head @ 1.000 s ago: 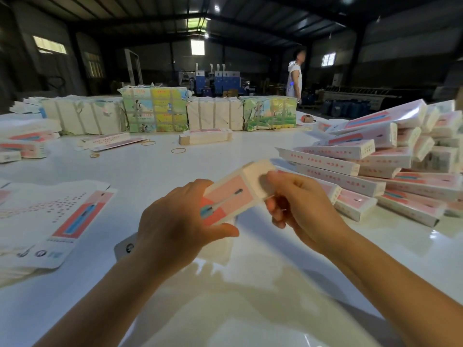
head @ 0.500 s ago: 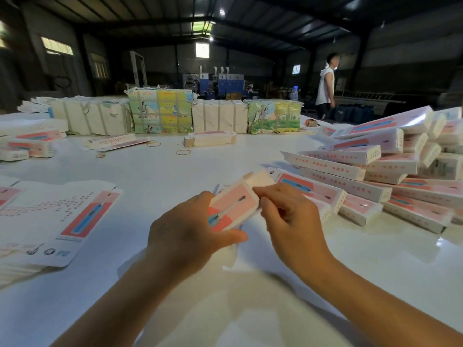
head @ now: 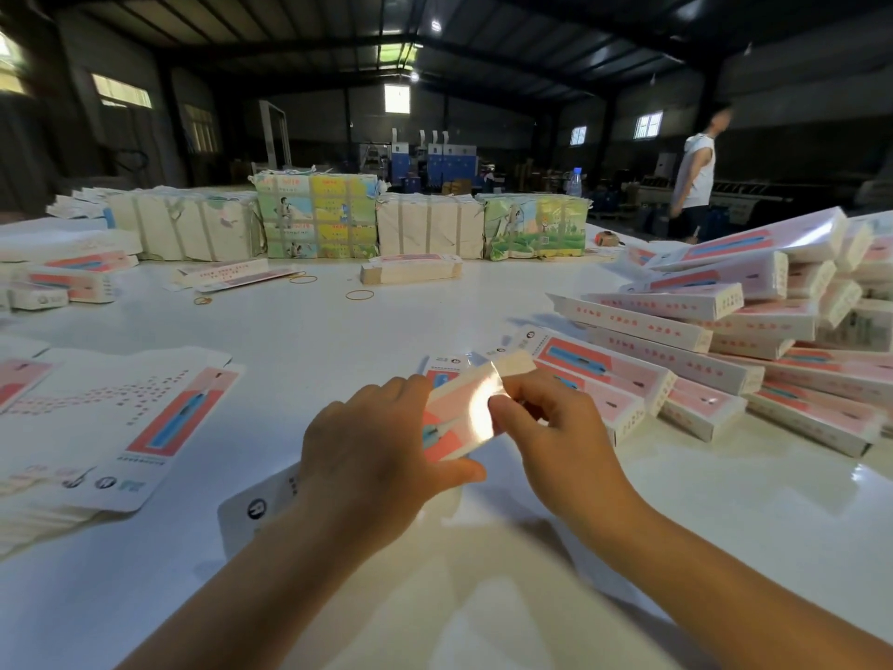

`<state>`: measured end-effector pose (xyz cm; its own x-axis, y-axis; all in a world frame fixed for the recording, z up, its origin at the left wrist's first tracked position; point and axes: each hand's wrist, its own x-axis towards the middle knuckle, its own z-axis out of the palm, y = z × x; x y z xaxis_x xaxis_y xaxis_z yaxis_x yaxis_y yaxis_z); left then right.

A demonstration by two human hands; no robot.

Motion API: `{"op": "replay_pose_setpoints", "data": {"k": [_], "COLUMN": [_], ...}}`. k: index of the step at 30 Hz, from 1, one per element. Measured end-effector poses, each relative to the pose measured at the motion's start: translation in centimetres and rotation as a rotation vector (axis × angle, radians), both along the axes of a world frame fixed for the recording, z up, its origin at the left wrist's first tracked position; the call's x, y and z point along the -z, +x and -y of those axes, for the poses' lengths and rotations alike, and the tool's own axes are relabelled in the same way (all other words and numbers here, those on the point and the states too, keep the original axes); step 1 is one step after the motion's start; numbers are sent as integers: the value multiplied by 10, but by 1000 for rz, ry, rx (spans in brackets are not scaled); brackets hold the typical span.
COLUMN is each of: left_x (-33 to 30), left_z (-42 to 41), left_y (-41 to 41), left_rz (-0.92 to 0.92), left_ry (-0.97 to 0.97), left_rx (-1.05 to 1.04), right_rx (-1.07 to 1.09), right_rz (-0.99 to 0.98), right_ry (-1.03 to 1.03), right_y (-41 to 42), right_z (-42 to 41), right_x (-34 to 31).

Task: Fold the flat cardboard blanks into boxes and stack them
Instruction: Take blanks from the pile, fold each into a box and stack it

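Note:
A pink-and-white cardboard box [head: 461,411], partly folded, is held above the white table [head: 299,331] in front of me. My left hand [head: 367,461] grips its near part, thumb under the lower edge. My right hand [head: 555,437] pinches the far end flap with curled fingers. The box's near end [head: 251,510] sticks out below my left wrist. A stack of flat blanks [head: 125,427] lies at the left. A heap of folded boxes [head: 725,350] fills the right side.
Bundled packs of printed cardboard [head: 319,217] line the far edge of the table. Rubber bands [head: 360,295] and a small stack of blanks [head: 410,272] lie in front of them. A person [head: 696,171] stands at the back right, beyond the table.
Both hands and the box have sunk a little toward the table. My right hand's fingers have closed over the end flap. The person at the back has walked to the right.

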<state>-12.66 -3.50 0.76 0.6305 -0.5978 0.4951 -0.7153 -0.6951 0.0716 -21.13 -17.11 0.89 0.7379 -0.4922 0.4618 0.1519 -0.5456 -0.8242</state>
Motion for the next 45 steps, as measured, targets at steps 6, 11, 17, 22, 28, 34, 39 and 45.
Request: {"op": "replay_pose_setpoints", "data": {"k": [6, 11, 17, 22, 28, 34, 39, 45], "left_x": [-1, -2, -1, -5, -3, -2, -2, -3], "left_z": [0, 1, 2, -1, -8, -13, -12, -11], "left_y": [1, -3, -8, -11, -4, -2, -3, -6], "left_rz": [-149, -187, -219, -170, -41, 10, 10, 7], "left_ry": [-121, -178, -136, -103, -53, -130, -151, -105], "left_rx": [-7, 12, 84, 67, 53, 107, 119, 91], "right_rx": [119, -13, -213, 121, -291, -430, -398, -128], "right_rz": [64, 49, 74, -301, 16, 110, 127, 101], "right_ry": [-264, 424, 349, -647, 256, 463, 246, -246], "right_y": [-2, 1, 0, -6, -1, -5, -6, -7], "right_z": [2, 5, 0, -2, 3, 6, 4, 1], "right_x": [-7, -9, -6, -6, -4, -9, -8, -2]}}
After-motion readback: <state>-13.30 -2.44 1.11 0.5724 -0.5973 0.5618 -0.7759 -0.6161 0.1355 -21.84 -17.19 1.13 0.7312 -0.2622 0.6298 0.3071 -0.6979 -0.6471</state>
